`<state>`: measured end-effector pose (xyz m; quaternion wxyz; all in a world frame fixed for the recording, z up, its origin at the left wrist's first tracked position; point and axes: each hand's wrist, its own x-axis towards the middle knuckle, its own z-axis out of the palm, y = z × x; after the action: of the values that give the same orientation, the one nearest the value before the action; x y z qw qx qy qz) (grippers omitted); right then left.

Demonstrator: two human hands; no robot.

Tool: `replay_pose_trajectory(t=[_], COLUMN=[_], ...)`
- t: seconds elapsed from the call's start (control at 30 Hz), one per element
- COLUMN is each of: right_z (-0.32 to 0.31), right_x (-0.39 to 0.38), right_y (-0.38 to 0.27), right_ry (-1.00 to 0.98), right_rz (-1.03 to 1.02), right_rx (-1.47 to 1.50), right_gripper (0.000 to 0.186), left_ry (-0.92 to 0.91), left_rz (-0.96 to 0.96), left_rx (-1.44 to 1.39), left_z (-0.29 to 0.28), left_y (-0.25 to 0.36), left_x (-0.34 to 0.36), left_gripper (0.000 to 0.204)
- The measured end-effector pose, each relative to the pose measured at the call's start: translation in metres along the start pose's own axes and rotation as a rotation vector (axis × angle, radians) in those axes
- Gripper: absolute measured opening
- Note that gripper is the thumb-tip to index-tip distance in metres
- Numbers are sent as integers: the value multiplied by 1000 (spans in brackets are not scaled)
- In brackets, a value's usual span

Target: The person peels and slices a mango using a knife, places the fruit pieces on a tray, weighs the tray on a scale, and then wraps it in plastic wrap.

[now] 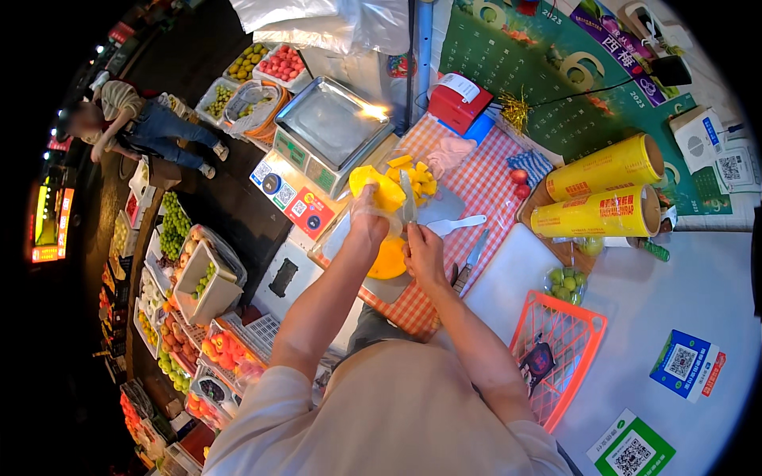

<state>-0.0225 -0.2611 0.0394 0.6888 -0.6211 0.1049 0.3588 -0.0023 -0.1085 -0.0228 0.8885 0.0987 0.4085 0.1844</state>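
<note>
My left hand [367,216] is closed around a peeled yellow mango piece [379,187], which lies low over a grey cutting board [446,208]. In my right hand [425,254] is a knife [408,198]; its blade points away from me, between the held piece and a heap of cut yellow chunks [419,176]. Nearer to me, a rounded orange-yellow fruit piece [387,259] rests on the board, partly covered by my left wrist. To the right of my right hand lie a white plastic utensil [457,225] and a second knife [476,250].
A metal-topped scale [333,119] stands beyond the board, beside a pink cloth [451,155]. Two yellow film rolls [595,210] lie at right, with a white board [508,274] and an orange basket [562,349] nearer. Fruit trays [176,226] line the left; a person [151,119] stands beyond.
</note>
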Motion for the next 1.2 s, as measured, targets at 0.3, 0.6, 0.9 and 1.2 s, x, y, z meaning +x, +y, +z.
replay_pose_trajectory(t=[0.3, 0.6, 0.9, 1.2], right_z=[-32, -47, -50, -22], right_x=[9, 5, 6, -11], right_y=[-25, -68, -105, -88], right_ry=[70, 192, -125, 100], right_rz=[-387, -962, -588, -814], right_rx=[-534, -785, -783, -921], right_gripper=[26, 27, 21, 16], left_ry=[-283, -457, -517, -390], left_rz=[-83, -144, 140, 605], left_rx=[240, 646, 1248, 1556], left_z=[17, 17, 21, 37], left_y=[31, 62, 72, 48], left_x=[-32, -39, -48, -60], left_gripper=[47, 56, 52, 37])
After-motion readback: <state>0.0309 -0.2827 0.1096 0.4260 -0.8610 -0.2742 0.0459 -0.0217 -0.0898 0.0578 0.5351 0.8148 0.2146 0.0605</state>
